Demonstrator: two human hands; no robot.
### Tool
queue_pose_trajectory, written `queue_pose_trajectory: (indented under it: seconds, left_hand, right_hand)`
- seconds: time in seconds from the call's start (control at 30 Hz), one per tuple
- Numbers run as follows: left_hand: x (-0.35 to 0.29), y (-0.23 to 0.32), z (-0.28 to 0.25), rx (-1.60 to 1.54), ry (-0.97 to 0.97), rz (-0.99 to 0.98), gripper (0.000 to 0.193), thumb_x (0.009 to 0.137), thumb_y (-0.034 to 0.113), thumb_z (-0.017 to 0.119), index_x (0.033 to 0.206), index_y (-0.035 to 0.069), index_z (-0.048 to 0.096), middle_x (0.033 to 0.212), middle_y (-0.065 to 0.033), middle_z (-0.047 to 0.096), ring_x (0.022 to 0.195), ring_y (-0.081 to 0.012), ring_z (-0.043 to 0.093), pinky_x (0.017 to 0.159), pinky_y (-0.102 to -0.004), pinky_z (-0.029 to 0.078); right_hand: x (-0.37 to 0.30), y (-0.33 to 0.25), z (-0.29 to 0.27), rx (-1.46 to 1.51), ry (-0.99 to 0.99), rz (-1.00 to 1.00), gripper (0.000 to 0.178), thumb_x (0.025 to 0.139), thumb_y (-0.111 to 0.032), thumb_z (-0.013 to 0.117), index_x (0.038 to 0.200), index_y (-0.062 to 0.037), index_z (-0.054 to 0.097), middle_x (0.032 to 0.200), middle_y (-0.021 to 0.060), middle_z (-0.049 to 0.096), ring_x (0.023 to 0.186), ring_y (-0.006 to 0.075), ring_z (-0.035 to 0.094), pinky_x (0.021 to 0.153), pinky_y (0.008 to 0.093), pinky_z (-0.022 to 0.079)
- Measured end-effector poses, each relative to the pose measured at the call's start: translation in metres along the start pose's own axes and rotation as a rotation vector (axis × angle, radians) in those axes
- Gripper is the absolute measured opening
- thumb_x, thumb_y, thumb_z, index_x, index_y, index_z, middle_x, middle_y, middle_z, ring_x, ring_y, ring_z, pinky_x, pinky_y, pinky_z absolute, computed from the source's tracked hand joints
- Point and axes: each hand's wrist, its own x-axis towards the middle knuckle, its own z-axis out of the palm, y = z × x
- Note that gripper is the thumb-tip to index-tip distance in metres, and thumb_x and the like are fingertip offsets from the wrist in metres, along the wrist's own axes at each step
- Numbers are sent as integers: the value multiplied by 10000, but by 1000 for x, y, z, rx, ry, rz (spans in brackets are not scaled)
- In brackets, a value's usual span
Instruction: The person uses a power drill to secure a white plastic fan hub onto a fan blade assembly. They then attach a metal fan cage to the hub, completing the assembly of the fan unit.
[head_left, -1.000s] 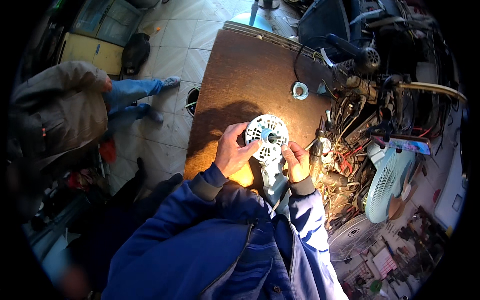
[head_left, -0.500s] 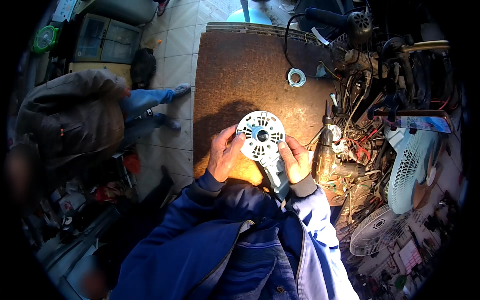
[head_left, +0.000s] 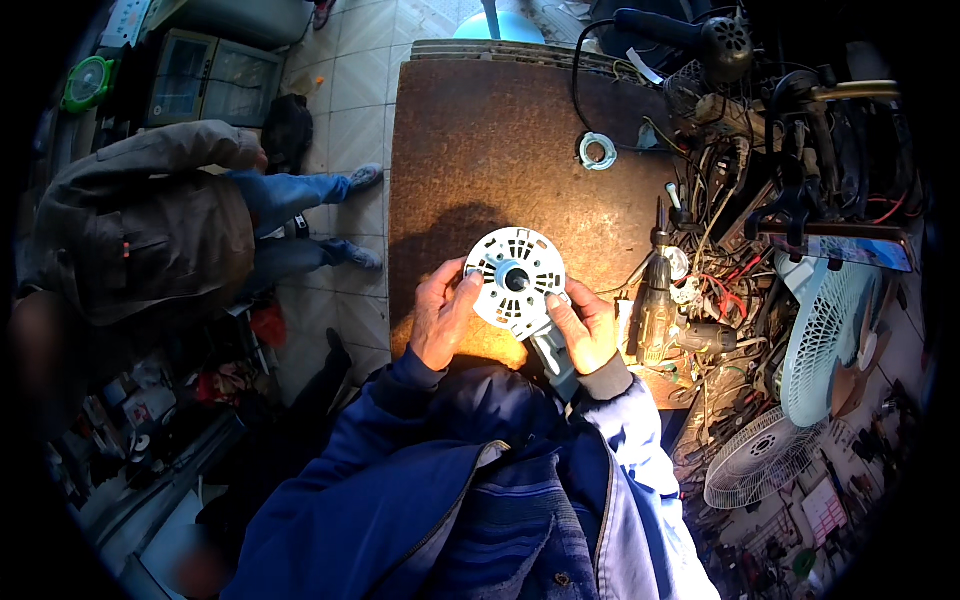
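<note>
A round white fan motor housing (head_left: pixel 519 252) with slotted vents and a dark shaft at its centre faces up over the near part of the wooden table. A grey-blue neck (head_left: pixel 552 358) runs down from it toward my body. My left hand (head_left: pixel 441 317) grips the housing's left rim, thumb on its face. My right hand (head_left: pixel 588 327) closes on the lower right rim, its thumb likewise on the front. The fingers underneath are mostly hidden. Farther off on the tabletop lies a pale blue ring (head_left: pixel 597 151) with an open middle.
A power drill (head_left: pixel 656 310) lies right of my right hand, beside a heap of tools and wires (head_left: pixel 720 285). A phone (head_left: pixel 850 248) is mounted above them. Fan grilles (head_left: pixel 815 345) stand beyond the right edge. A person (head_left: pixel 150 225) stands left of the table (head_left: pixel 480 130).
The housing has shifted slightly left and toward me, its face tilting a little. Both hands keep hold of it. The person at the left has moved an arm slightly.
</note>
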Motion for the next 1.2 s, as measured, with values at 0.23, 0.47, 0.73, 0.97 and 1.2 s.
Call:
queue_pose_trajectory:
  seconds: [0.23,0.47,0.73,0.97,1.2]
  left_hand:
    - [-1,6,3,194,-39,161,748,937,184,782,1559,-5,412,1448,-168,570,1273,-226,597,1064,-359,505]
    - [5,35,17,919,-80,457,1031,680,211,944,1559,45,433,1588,-264,441,1476,-438,435,1211,-485,383]
    - [17,29,11,825,-159,466,823,767,93,874,1498,35,500,1511,-242,516,1393,-414,529,1141,-450,467]
    - [9,27,12,826,-44,461,833,755,92,882,1486,16,492,1441,-230,539,1327,-389,563,1111,-438,479]
    - [1,17,-1,790,-48,523,866,754,152,869,1486,-46,451,1394,-230,541,1272,-351,590,1077,-422,487]
  right_hand:
    - [-2,-3,4,64,-25,22,384,1063,-137,645,1390,63,620,1147,104,758,1031,131,676,915,289,550]
    - [-4,-1,1,63,-43,35,391,1053,-97,652,1406,65,600,1154,105,755,1043,122,674,912,286,550]
    - [-8,13,0,113,-72,-5,460,1049,-48,642,1481,59,524,1172,103,734,1023,128,680,892,279,550]
    - [-12,12,3,153,-30,32,458,1041,-64,661,1458,70,528,1007,57,717,891,95,656,800,251,531]
    - [-14,17,-1,92,-43,-42,451,997,-65,704,1407,69,570,927,1,609,869,82,556,818,235,466]
